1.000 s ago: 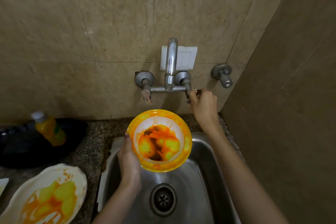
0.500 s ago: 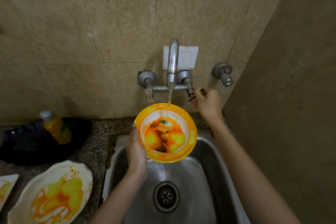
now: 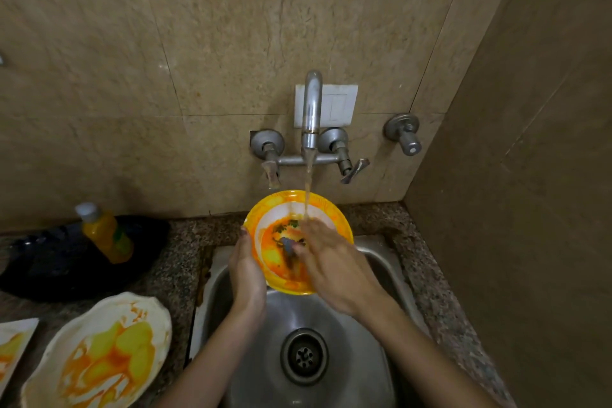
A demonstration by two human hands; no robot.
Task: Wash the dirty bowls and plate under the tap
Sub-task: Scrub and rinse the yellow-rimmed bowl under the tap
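Note:
A yellow-rimmed bowl (image 3: 275, 212) smeared with orange and dark food residue is held tilted over the steel sink (image 3: 381, 258). My left hand (image 3: 246, 275) grips its left rim from underneath. My right hand (image 3: 334, 272) lies inside the bowl, fingers touching the dirty inner surface. Water runs from the wall tap (image 3: 311, 109) onto the bowl and my right fingers. On the counter at the lower left sits a white plate (image 3: 99, 354) stained yellow and orange, and a second stained white dish (image 3: 13, 344) shows at the left edge.
A yellow soap bottle (image 3: 106, 232) lies on a black tray (image 3: 49, 268) at the left. The tap's right lever (image 3: 356, 169) points down-right; a separate valve (image 3: 405, 136) sticks out of the wall. A brown side wall closes off the right. The drain (image 3: 304, 356) sits below my hands.
My right hand left the tap's right lever and moved down into the bowl. The water stream has grown fuller. The bowl stayed in my left hand under the spout.

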